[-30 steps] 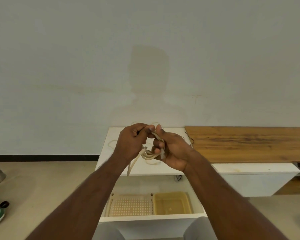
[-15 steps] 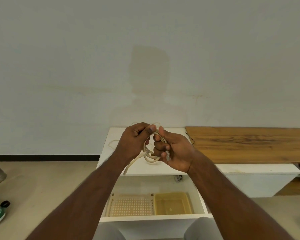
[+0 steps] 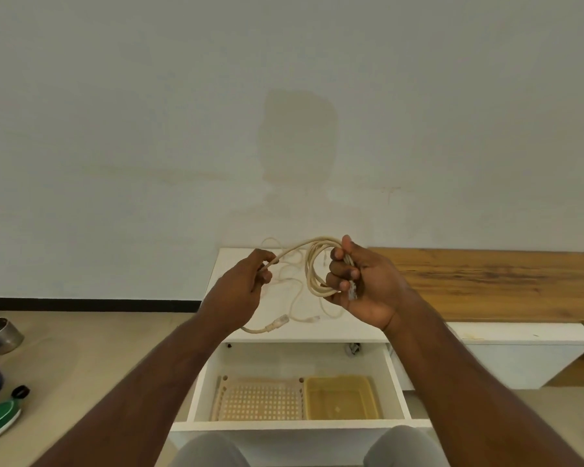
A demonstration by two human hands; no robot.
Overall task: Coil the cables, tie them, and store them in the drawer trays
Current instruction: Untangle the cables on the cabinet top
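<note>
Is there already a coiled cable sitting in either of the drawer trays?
No, the perforated tray and the yellow tray in the open drawer both hold nothing, and the coil is held above.

Beige cable [image 3: 312, 264] coiled in right hand [image 3: 361, 284], its free strand pinched by left hand [image 3: 241, 291].

Two trays [image 3: 339, 397] side by side in drawer [image 3: 395, 382], cables [image 3: 295, 299] on cabinet top [image 3: 317, 333] behind.

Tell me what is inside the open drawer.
The drawer holds two trays side by side: a perforated beige tray on the left and a translucent yellow tray on the right. No cables show in either. The drawer's front edge hides its nearest strip.
</note>
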